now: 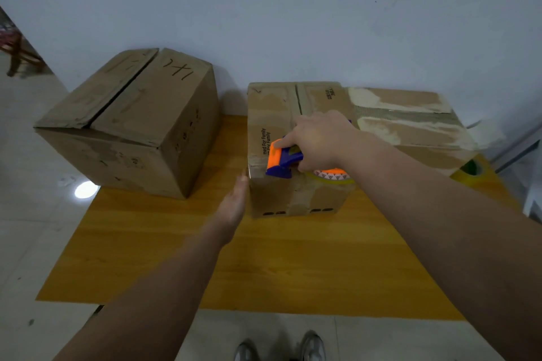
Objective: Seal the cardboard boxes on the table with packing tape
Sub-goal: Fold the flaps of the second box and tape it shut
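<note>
A small cardboard box (272,114) stands in the middle of the wooden table (234,258). My right hand (319,141) grips an orange and blue tape dispenser (281,160) and holds it on the box's top near the front left edge. Its tape roll (334,177) sits at the front edge of the box. My left hand (234,205) lies flat with straight fingers against the box's left side. A larger box (132,123) with its top flaps closed along an untaped seam stands at the table's left end. A third box (410,129) with torn top paper lies at the right.
A yellow tape roll (470,171) lies at the table's right edge, beside the third box. A pale wall runs close behind the boxes. The floor is light tile, and my shoes (281,347) show below the table's front edge.
</note>
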Demonstrator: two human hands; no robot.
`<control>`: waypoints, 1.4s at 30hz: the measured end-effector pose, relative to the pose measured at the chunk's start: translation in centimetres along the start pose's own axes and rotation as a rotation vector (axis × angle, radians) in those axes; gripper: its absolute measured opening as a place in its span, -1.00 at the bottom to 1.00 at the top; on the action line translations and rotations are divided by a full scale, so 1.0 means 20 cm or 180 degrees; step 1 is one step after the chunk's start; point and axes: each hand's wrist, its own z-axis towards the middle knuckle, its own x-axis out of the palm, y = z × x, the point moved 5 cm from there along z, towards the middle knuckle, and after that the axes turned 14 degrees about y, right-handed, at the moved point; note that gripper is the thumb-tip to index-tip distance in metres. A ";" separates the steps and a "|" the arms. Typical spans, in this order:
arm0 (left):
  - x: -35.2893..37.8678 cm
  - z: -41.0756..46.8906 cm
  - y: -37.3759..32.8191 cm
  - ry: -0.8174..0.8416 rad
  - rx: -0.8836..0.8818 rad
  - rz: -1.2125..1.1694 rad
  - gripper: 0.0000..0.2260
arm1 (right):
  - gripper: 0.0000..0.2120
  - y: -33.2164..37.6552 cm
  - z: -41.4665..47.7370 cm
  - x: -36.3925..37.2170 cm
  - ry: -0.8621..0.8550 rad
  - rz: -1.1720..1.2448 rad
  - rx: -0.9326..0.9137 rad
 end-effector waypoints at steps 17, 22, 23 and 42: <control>-0.16 0.12 -0.23 -0.0065 0.1482 0.2937 -0.29 | -0.55 0.00 0.00 0.00 -0.0078 -0.0009 -0.0087; -0.14 0.14 -0.21 -0.0238 0.1447 0.3219 -0.18 | -0.59 0.00 0.01 0.00 -0.0184 -0.0058 -0.0072; -0.13 0.14 -0.21 -0.0237 0.1450 0.3292 -0.19 | -0.59 0.00 0.01 0.00 -0.0184 -0.0060 -0.0076; -0.04 -0.05 -0.23 -0.0880 0.1080 0.3870 -0.42 | -0.33 -0.20 -0.25 0.09 -0.0344 -0.0652 -0.0016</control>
